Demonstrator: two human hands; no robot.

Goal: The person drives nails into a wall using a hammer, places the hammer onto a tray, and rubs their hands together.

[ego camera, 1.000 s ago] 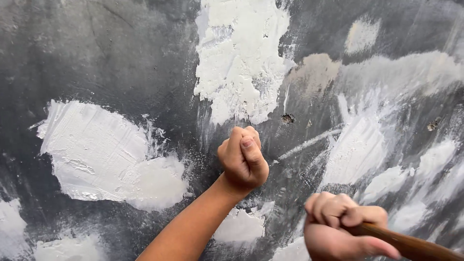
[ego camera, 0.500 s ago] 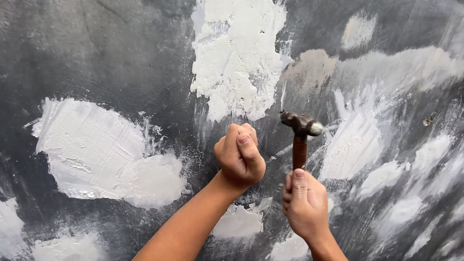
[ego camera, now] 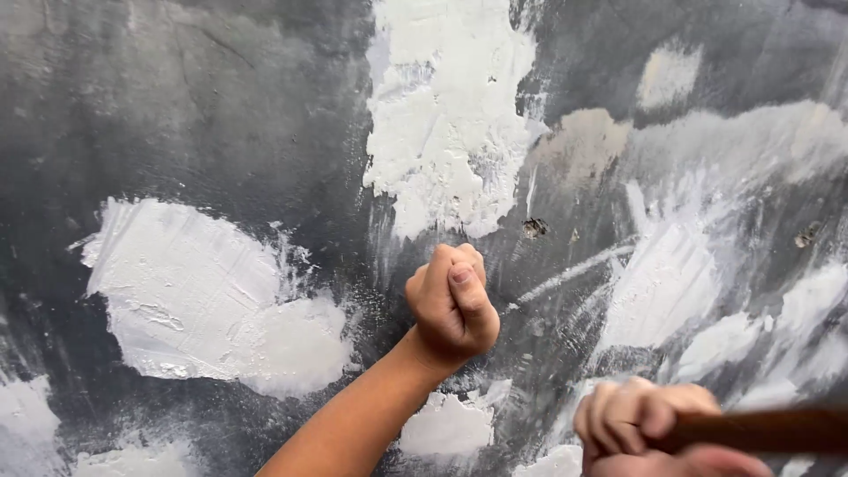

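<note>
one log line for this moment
left hand: fist at wall | right hand: grips handle, blurred | hole above fist

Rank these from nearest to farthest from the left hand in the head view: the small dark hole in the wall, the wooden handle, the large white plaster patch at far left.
From the left hand:
1. Small dark hole, up and right.
2. Large white plaster patch, left.
3. Wooden handle, lower right, in the right hand.

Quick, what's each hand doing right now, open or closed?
Left hand: closed in a fist against the wall; contents cannot be told.
Right hand: closed on a wooden handle.
</note>
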